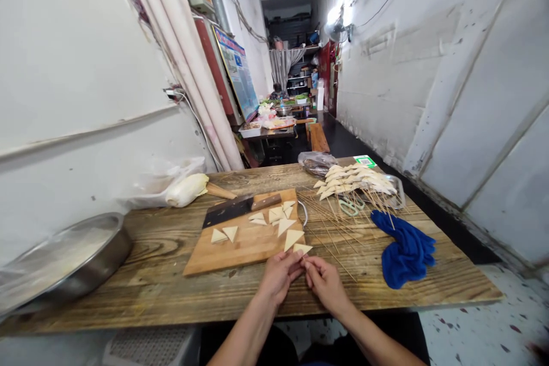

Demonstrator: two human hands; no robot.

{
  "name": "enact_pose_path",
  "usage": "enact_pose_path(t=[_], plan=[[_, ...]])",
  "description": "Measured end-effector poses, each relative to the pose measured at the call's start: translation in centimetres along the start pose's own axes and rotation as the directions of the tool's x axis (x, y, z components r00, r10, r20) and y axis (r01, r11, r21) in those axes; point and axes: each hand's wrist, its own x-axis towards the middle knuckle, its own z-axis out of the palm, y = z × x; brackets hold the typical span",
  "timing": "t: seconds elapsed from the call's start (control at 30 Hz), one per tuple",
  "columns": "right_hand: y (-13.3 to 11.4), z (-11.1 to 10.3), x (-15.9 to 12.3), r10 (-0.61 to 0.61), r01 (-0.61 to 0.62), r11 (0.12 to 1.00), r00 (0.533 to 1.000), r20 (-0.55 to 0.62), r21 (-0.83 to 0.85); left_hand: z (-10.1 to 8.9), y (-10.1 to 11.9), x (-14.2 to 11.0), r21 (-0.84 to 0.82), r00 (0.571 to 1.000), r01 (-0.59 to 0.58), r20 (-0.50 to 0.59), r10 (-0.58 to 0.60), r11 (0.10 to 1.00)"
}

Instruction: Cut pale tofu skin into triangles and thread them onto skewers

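My left hand (279,275) is at the front right corner of the wooden cutting board (249,251), fingers closed on pale triangular tofu slices (302,249). Beside it, my right hand (325,284) pinches a thin bamboo skewer, mostly hidden by the fingers, at the edge of these slices. One more tofu triangle (293,238) lies just beyond my fingertips. Several others (277,214) are on the board, with a small pair (225,234) farther left. A cleaver (229,211) with a wooden handle rests along the board's back edge.
Loose bamboo skewers (332,220) lie right of the board. Behind them, filled skewers (355,180) are piled on a metal tray (401,191), near green-handled scissors (350,206). A blue cloth (407,251) is at right. A large steel basin (115,240) and a cabbage (186,190) stand left.
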Motion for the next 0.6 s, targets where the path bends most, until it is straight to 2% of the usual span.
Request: enact_pose_path(t=[0.1,0.17,0.2,0.27,0.3,0.33,0.37,0.4,0.47,0.6], plan=[[-0.2,-0.3,0.0,0.003,-0.003,0.999,1.000,-0.011,-0.036,0.1,0.2,-0.5,0.046,0.996,0.011,0.085,-0.015,0.999],[-0.9,-1.3,0.4,-0.011,0.007,0.996,0.999,-0.038,-0.086,-0.2,0.4,-0.6,0.137,0.991,0.003,0.135,-0.022,0.991],[-1.6,-2.1,0.8,-0.036,0.027,0.990,0.997,-0.061,-0.140,-0.6,0.4,-0.5,0.201,0.993,-0.036,0.122,0.011,0.979],[-3.5,-4.2,2.5,-0.117,0.076,0.937,0.988,-0.100,-0.341,-1.7,0.5,-0.2,0.354,0.980,-0.192,0.024,0.196,0.916],[-4.7,-5.3,3.7,-0.154,0.081,0.865,0.982,-0.108,-0.495,-2.4,0.5,0.1,0.433,0.944,-0.284,-0.030,0.329,0.855],[-5.9,-6.5,5.2,-0.176,0.063,0.756,0.978,-0.109,-0.652,-3.1,0.4,0.5,0.502,0.889,-0.362,-0.066,0.453,0.785],[-7.1,-7.6,6.9,-0.175,-0.001,0.591,0.976,-0.130,-0.807,-3.9,0.4,0.8,0.552,0.834,-0.414,-0.087,0.544,0.723],[-8.2,-8.7,8.8,-0.152,-0.125,0.394,0.968,-0.198,-0.911,-4.6,0.2,1.2,0.580,0.792,-0.443,-0.104,0.602,0.684],[-9.8,-10.5,12.6,-0.140,-0.236,0.280,0.949,-0.283,-0.931,-5.9,-0.1,1.8,0.575,0.752,-0.465,-0.144,0.643,0.673],[-10.7,-12.5,18.2,-0.045,-0.352,0.139,0.932,-0.360,-0.926,-7.1,-0.8,2.4,0.480,0.761,-0.469,-0.208,0.615,0.742]])
